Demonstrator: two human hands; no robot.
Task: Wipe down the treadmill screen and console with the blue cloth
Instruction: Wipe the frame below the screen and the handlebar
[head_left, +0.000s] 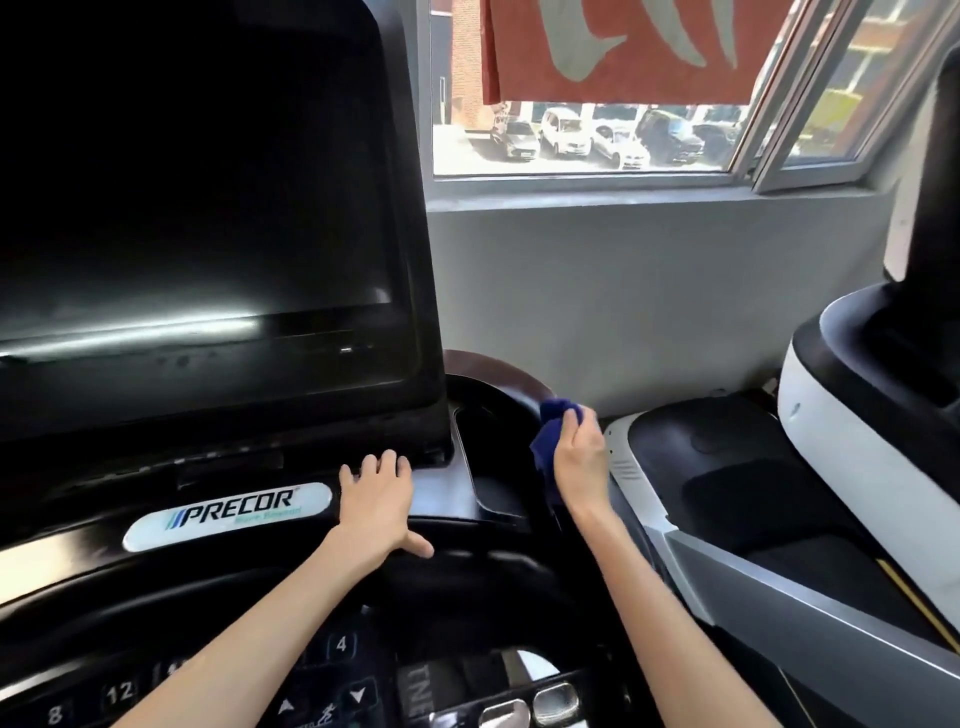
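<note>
Right grip (579, 460) is closed round the cloth (549, 434). The cloth is bunched up and pressed on the right edge of the console (493, 400), just beside the little tray (491, 483). Left grip (376, 496) is laid flat and wide on the console below the screen (197, 218), and nothing is held in it. The side of the console seems to be the part being wiped now. The screen is dark, with a bright shine near its bottom, so it cannot be told if it is clean. Next, the cloth should be slid along the edge and into the tray with a soft push. The buttons (340, 644) lower down should be wiped too.
</note>
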